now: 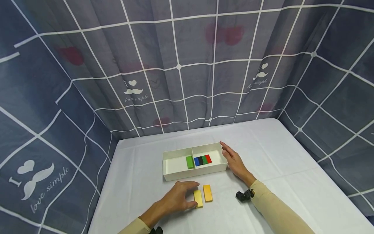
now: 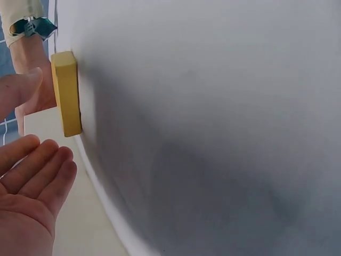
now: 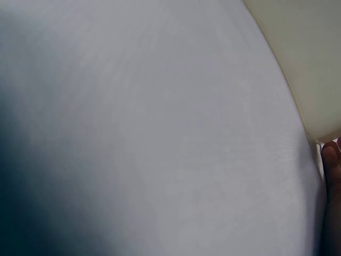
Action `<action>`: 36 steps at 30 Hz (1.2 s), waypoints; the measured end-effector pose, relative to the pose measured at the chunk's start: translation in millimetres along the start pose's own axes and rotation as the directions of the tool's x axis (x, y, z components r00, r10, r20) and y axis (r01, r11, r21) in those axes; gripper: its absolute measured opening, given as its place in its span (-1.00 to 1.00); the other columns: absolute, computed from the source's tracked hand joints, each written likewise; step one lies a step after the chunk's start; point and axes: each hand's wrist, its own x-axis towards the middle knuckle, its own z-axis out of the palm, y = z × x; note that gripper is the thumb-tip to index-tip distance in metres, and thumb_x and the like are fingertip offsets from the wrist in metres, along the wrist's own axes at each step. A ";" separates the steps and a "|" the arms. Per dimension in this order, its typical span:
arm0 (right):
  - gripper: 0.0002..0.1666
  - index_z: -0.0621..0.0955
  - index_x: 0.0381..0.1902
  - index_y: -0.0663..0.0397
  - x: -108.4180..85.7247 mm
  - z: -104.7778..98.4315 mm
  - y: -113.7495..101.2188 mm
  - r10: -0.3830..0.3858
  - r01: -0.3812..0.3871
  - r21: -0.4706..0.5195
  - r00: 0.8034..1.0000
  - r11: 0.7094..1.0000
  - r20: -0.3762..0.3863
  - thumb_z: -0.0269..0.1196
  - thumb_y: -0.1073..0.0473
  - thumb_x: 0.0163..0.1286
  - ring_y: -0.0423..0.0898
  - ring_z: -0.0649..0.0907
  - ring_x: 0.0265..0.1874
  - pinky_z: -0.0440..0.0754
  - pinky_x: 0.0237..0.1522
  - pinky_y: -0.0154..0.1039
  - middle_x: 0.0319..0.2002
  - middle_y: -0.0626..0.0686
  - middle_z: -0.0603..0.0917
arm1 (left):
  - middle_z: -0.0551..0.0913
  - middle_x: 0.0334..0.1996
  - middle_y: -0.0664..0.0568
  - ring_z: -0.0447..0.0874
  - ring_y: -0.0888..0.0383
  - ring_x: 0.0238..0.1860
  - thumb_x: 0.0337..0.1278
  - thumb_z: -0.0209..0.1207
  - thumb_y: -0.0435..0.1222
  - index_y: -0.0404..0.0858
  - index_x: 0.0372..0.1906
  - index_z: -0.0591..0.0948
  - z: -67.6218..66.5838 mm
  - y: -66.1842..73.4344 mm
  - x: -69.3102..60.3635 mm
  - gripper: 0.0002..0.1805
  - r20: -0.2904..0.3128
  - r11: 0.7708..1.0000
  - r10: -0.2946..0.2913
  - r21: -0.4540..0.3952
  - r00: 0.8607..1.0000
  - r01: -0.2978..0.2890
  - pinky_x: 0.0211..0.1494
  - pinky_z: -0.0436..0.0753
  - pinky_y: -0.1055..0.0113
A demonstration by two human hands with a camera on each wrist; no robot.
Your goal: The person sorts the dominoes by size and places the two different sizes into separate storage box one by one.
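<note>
My left hand (image 1: 177, 197) hovers low over the table, thumb and fingers spread on either side of a yellow block (image 1: 198, 198). In the left wrist view, gaps show between that yellow block (image 2: 67, 96) and the thumb and fingers. An orange-yellow block (image 1: 207, 193) lies just right of it. My right hand (image 1: 237, 165) rests against the right end of a white two-compartment box (image 1: 195, 173), its fingers stretched along the end wall. Inside the left compartment, a light green block (image 1: 190, 162) lies by the divider. Blue (image 1: 196, 162), black, green and red (image 1: 208, 158) blocks sit side by side in the right compartment.
A white cloth (image 1: 140, 182) covers the table. Dark grey curtains (image 1: 198, 81) with white grid lines stand behind and at both sides. A black device (image 1: 244, 195) is strapped to the right wrist.
</note>
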 end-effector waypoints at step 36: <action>-0.38 0.33 0.74 -0.13 -0.9 0.6 -3.4 0.018 -0.018 0.008 1.000 1.000 0.008 0.03 0.05 0.83 0.26 0.34 0.67 0.26 0.67 0.30 0.68 0.18 0.38 | 0.79 0.26 0.08 0.75 0.20 0.31 0.12 0.63 -0.29 -0.23 0.36 0.70 12.0 0.5 -5.1 -0.33 0.034 1.000 -0.017 -0.007 0.999 0.018 0.40 0.70 0.30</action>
